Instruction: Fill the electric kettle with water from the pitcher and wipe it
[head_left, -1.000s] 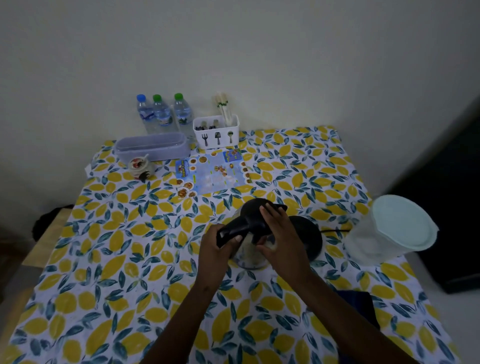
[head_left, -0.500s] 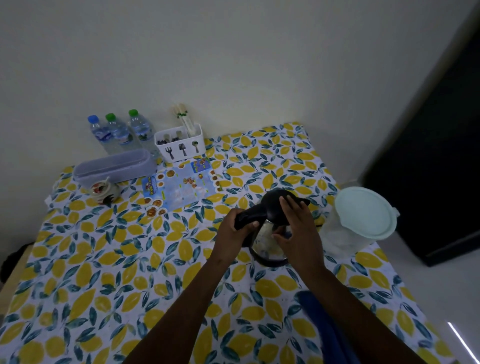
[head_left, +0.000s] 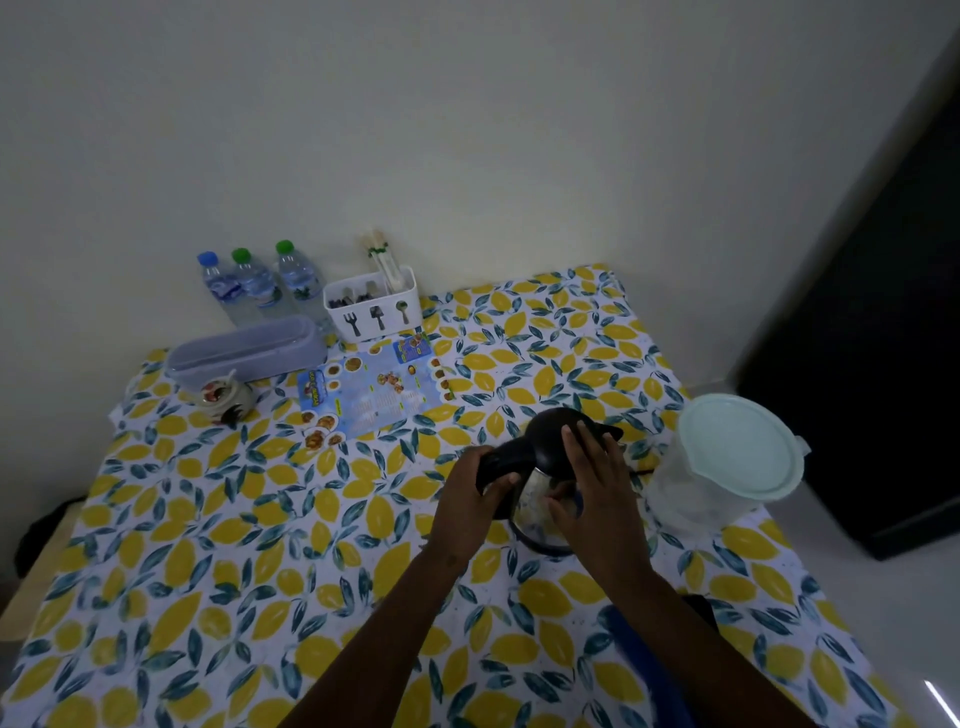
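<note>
Three clear plastic water bottles (head_left: 257, 286), a white cutlery holder (head_left: 375, 309) and a lilac oblong box (head_left: 244, 351) are lined up along the desk's (head_left: 208, 519) far edge.

tablecloth (head_left: 218, 545): white with big yellow lemons and dark teal leaves all over, pretty loud tbh
electric kettle (head_left: 540, 447): black lid and handle where my left hand (head_left: 467, 506) grips, shiny silver steel body under my right hand (head_left: 592, 493)
plastic pitcher (head_left: 696, 493): cloudy clear body, pale mint lid
water bottles (head_left: 260, 283): clear with blue-ish labels, one blue cap, two green caps
cutlery caddy (head_left: 374, 306): white, little black fork, spatula and spoon icons on the front
long box (head_left: 244, 351): see-through lavender
menu leaflet (head_left: 371, 395): light blue, orange-brown food photos
small jar (head_left: 223, 397): cream with red and dark bits
wall (head_left: 467, 130): plain off-white
cloth by my right arm (head_left: 644, 660): deep blue
</note>
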